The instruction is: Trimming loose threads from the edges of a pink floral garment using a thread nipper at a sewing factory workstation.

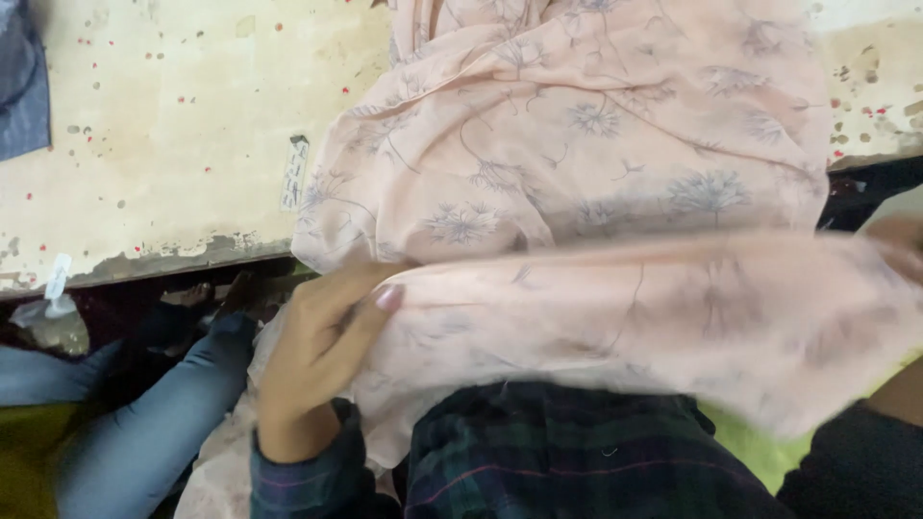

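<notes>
A pale pink cloth printed with grey-blue flowers lies over a worn cream table and hangs off its near edge. My left hand grips a fold of this cloth at the lower left, thumb on top. My right hand is at the far right edge, blurred and mostly hidden behind the cloth, and seems to hold the same fold. The fold stretches between both hands above my dark plaid shirt.
The table top is stained and chipped, with small red specks and a paper tag stuck near the cloth. A grey-blue cloth sits at the top left corner. Blue-grey fabric and yellow-green fabric lie below the table edge.
</notes>
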